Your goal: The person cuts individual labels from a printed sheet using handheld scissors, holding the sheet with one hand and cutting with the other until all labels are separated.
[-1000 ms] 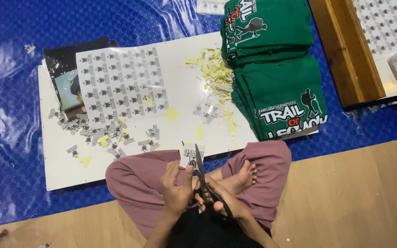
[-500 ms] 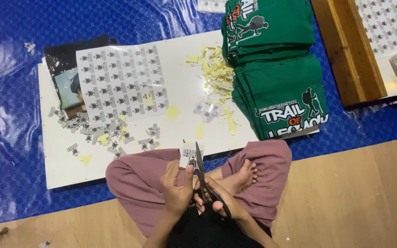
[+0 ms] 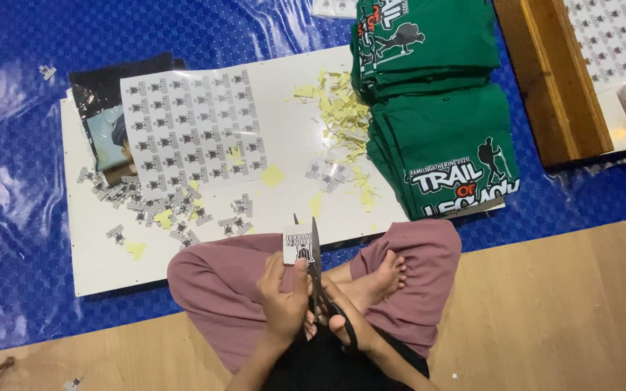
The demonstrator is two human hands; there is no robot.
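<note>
Paper, a small white sticker piece (image 3: pixel 298 244) with a dark print, is pinched between thumb and fingers of the left hand (image 3: pixel 282 300), which holds it upright above the person's crossed legs in mauve trousers (image 3: pixel 215 279). Directly beside it, the right hand (image 3: pixel 338 322) is closed through the loops of dark scissors (image 3: pixel 316 261); the blades point away from the body and run along the right edge of the piece, nearly closed on it. Judged from this, the step in hand is trimming one sticker along its printed outline; the next cut appears to call for turning the piece in the left hand so that an untrimmed edge meets the blades, with fingertips kept back from the cutting line. Beyond the knees lies a white board (image 3: pixel 96 253) on the floor. It carries an uncut sheet of printed stickers (image 3: pixel 190 130), a scatter of cut stickers (image 3: pixel 161 206) and yellow paper offcuts (image 3: pixel 338 112). Folded green shirts (image 3: pixel 436 137) with printed fronts are stacked at the board's far right corner. The board rests on a blue tarpaulin (image 3: pixel 16 145); a wooden floor (image 3: pixel 559 304) shows nearer the person, and a low wooden table (image 3: pixel 552 80) with further sticker sheets stands at upper right.
</note>
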